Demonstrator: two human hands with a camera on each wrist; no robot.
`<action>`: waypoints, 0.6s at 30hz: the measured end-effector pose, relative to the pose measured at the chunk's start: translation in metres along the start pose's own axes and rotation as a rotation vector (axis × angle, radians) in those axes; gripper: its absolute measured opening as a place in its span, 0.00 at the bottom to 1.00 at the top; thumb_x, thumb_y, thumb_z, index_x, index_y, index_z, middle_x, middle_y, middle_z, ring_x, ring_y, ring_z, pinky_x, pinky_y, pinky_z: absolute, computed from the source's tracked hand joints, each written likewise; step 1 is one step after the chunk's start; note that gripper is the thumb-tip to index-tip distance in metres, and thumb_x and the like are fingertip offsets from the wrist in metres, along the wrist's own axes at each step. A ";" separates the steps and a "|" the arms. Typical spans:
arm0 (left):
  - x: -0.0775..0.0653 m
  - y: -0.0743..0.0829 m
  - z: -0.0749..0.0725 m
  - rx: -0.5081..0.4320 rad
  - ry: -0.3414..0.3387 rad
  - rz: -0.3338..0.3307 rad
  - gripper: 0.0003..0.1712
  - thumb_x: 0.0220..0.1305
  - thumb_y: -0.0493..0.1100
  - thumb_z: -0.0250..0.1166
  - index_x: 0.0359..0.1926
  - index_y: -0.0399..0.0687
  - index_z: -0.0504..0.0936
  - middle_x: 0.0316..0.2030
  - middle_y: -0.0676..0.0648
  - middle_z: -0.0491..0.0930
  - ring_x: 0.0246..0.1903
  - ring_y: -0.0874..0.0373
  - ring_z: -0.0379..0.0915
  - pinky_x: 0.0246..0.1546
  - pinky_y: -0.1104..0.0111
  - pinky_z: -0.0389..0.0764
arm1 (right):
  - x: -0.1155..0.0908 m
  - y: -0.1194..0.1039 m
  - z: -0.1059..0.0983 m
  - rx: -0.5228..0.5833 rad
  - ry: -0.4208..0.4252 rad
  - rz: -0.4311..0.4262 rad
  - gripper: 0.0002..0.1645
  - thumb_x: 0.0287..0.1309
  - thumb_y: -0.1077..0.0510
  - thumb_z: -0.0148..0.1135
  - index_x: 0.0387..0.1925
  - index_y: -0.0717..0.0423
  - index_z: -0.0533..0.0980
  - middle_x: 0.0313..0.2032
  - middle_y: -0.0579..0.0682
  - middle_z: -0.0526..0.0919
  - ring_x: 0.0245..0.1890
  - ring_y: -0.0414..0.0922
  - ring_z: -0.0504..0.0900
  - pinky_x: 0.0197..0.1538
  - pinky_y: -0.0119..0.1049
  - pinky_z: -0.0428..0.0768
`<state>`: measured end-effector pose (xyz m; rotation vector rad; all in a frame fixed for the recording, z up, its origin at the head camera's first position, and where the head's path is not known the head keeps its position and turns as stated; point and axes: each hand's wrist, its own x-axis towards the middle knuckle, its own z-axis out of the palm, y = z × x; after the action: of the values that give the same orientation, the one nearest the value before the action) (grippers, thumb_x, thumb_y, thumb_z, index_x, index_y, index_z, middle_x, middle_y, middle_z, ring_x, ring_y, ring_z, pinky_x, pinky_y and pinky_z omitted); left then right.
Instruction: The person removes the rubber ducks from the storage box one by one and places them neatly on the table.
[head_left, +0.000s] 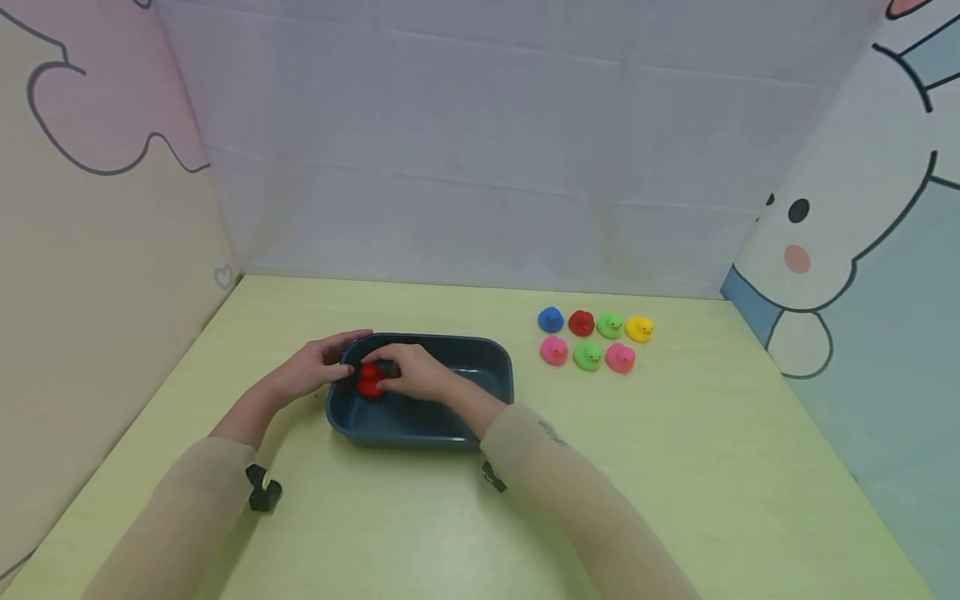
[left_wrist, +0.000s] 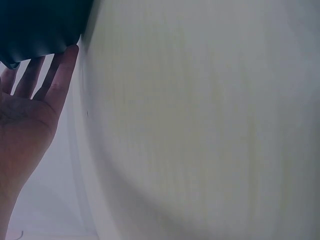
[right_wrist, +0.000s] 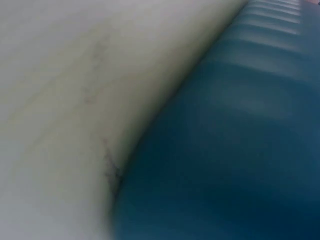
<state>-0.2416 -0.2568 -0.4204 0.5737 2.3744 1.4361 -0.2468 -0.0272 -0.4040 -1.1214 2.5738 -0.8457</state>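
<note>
A dark blue rectangular tray (head_left: 420, 439) stands on the table. Inside its left end is a red rubber duck (head_left: 369, 385), pinched between the thumb and fingers of my right hand (head_left: 412, 372). My left hand (head_left: 303, 375) holds the tray at its far left corner, the thumb at the rim and the fingers along the outside. In the left wrist view, the fingers (left_wrist: 62, 80) touch the tray's outer wall. The right wrist view shows only the tray's side (right_wrist: 215, 150) and the tabletop; the right hand is out of sight there.
To the tray's right, several rubber ducks stand in two rows: in back a blue duck (head_left: 551, 319), a red, a green and a yellow duck (head_left: 640, 328); in front a pink duck (head_left: 554, 350), a green and another pink. Cloth-like walls (head_left: 480, 167) surround the table.
</note>
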 end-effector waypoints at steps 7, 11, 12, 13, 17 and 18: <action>0.001 -0.002 0.000 0.034 0.002 0.001 0.33 0.66 0.45 0.58 0.70 0.59 0.60 0.65 0.40 0.65 0.62 0.44 0.63 0.51 0.70 0.74 | -0.001 0.000 0.001 0.009 -0.005 0.003 0.24 0.58 0.57 0.64 0.57 0.49 0.75 0.51 0.46 0.79 0.34 0.40 0.75 0.42 0.22 0.73; 0.001 -0.003 0.000 0.042 0.001 0.001 0.33 0.67 0.45 0.58 0.70 0.58 0.60 0.65 0.40 0.64 0.62 0.44 0.63 0.54 0.60 0.74 | -0.001 0.002 0.002 0.007 0.009 0.005 0.21 0.57 0.58 0.64 0.54 0.50 0.76 0.48 0.46 0.80 0.38 0.40 0.76 0.43 0.21 0.73; 0.001 -0.003 0.000 0.043 0.002 0.000 0.33 0.66 0.45 0.58 0.70 0.58 0.60 0.65 0.40 0.64 0.61 0.44 0.63 0.54 0.59 0.74 | -0.001 0.002 0.002 0.007 0.012 0.004 0.21 0.57 0.58 0.64 0.53 0.50 0.76 0.48 0.46 0.80 0.39 0.40 0.75 0.43 0.21 0.73; 0.001 -0.003 0.000 0.041 0.002 0.000 0.33 0.67 0.45 0.58 0.70 0.58 0.60 0.65 0.39 0.65 0.61 0.43 0.64 0.55 0.58 0.73 | -0.001 0.003 0.002 0.008 0.014 0.002 0.20 0.57 0.58 0.64 0.52 0.51 0.76 0.47 0.46 0.80 0.39 0.40 0.75 0.43 0.21 0.73; 0.001 -0.003 0.000 0.036 0.001 0.001 0.33 0.66 0.44 0.58 0.70 0.58 0.60 0.65 0.40 0.65 0.61 0.44 0.64 0.55 0.63 0.73 | 0.000 0.005 0.003 0.000 0.027 -0.012 0.17 0.56 0.58 0.65 0.49 0.51 0.77 0.45 0.45 0.81 0.38 0.39 0.75 0.42 0.21 0.73; 0.001 -0.002 0.000 0.035 0.001 0.002 0.33 0.66 0.44 0.58 0.70 0.58 0.60 0.65 0.40 0.65 0.61 0.45 0.64 0.54 0.66 0.73 | 0.000 0.006 0.003 0.001 0.029 -0.013 0.17 0.56 0.58 0.65 0.48 0.51 0.77 0.44 0.45 0.81 0.38 0.39 0.75 0.42 0.21 0.73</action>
<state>-0.2432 -0.2576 -0.4225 0.5841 2.4044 1.3985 -0.2491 -0.0252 -0.4096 -1.1349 2.5921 -0.8724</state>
